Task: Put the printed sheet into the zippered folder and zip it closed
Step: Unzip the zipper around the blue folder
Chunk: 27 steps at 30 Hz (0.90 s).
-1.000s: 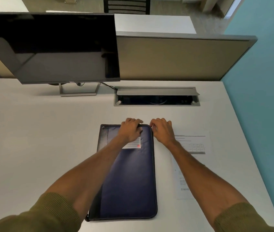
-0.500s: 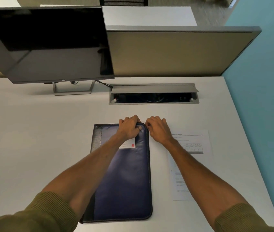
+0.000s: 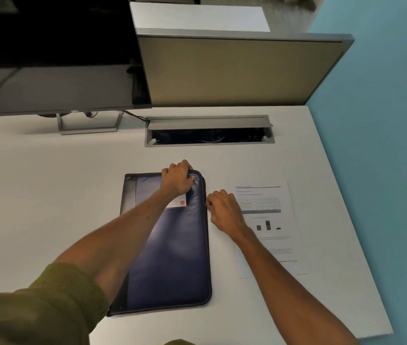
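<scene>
Sheet (image 3: 269,227) under right hand (image 3: 225,210)

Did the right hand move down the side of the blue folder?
Yes. The right hand slid from the zippered folder's far corner toward the person along its right edge, while the left hand kept holding that corner.

Navy folder (image 3: 172,257) flat; sheet (image 3: 272,220) beside

Printed sheet (image 3: 269,227) text too small to read, zipper pull hidden by right hand (image 3: 225,210)
</scene>
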Tool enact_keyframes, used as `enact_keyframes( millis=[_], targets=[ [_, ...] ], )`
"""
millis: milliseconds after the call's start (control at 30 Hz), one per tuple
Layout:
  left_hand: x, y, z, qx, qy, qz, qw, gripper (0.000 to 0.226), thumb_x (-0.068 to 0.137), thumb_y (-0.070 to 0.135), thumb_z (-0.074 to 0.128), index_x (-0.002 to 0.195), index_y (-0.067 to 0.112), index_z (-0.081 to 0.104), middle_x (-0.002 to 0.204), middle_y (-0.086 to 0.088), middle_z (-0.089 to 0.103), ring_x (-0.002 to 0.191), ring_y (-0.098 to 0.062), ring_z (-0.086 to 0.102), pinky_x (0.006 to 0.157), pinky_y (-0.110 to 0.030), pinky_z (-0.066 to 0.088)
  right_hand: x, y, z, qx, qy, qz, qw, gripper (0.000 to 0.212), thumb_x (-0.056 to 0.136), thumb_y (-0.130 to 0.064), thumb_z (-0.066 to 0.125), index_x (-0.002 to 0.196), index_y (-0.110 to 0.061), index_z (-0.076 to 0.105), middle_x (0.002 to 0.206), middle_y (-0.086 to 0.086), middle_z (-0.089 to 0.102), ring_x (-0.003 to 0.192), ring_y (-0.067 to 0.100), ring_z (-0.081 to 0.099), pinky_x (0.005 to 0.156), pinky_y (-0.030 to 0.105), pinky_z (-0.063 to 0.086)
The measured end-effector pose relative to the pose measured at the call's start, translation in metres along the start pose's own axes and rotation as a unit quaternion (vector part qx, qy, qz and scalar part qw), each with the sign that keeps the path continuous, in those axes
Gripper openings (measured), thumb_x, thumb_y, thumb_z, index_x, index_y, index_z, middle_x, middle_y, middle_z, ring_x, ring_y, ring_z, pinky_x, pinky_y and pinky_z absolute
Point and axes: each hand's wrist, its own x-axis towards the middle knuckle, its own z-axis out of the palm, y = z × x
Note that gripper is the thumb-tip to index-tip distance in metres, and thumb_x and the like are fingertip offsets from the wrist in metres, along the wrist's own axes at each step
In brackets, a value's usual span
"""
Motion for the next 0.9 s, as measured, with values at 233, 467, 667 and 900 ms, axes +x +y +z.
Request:
enact_keyframes(
  millis=[233, 467, 667, 900],
  targets=[
    [-0.005, 0.001, -0.002, 0.0, 0.02, -0.023, 1.0, 0.037, 0.109, 0.022, 0.057, 0.144, 0.011, 0.053, 0.148, -0.014, 0.06, 0.145, -0.036, 0.047, 0.124, -0.052, 0.032, -0.066, -0.009, 0.018, 0.075, -0.04, 0.0, 0.996, 0.014, 0.097, -0.004, 0.057, 0.099, -0.008, 0.071, 0.102, 0.007, 0.07, 0.099, 0.025, 0.061, 0.086, 0.04, 0.052],
    [-0.032, 0.009, 0.005, 0.095, 0.033, 0.089, 0.991, 0.054, 0.104, 0.016, 0.063, 0.155, 0.023, 0.047, 0.161, -0.008, 0.042, 0.157, -0.033, 0.036, 0.131, -0.051, 0.03, -0.093, -0.018, 0.023, 0.113, -0.039, 0.025, 0.992, 0.01, 0.098, -0.006, 0.058, 0.098, -0.008, 0.068, 0.101, 0.008, 0.069, 0.094, 0.025, 0.063, 0.08, 0.04, 0.055],
    [-0.076, 0.018, 0.026, 0.18, -0.123, 0.241, 0.946, 0.032, 0.095, 0.015, 0.066, 0.122, 0.026, 0.081, 0.147, 0.004, 0.059, 0.152, -0.021, 0.041, 0.125, -0.038, 0.033, -0.093, -0.022, 0.021, 0.11, -0.011, 0.036, 0.993, 0.015, 0.103, -0.02, 0.059, 0.108, -0.011, 0.069, 0.11, 0.008, 0.071, 0.1, 0.024, 0.066, 0.092, 0.039, 0.057],
    [-0.114, 0.022, 0.045, 0.288, -0.143, 0.248, 0.914, 0.054, 0.098, 0.033, 0.07, 0.15, 0.02, 0.059, 0.164, -0.006, 0.041, 0.159, -0.026, 0.036, 0.131, -0.043, 0.036, -0.108, -0.021, 0.023, 0.113, -0.004, 0.04, 0.993, 0.025, 0.11, -0.031, 0.051, 0.123, -0.014, 0.065, 0.124, 0.006, 0.069, 0.11, 0.022, 0.064, 0.102, 0.035, 0.053]
  ],
)
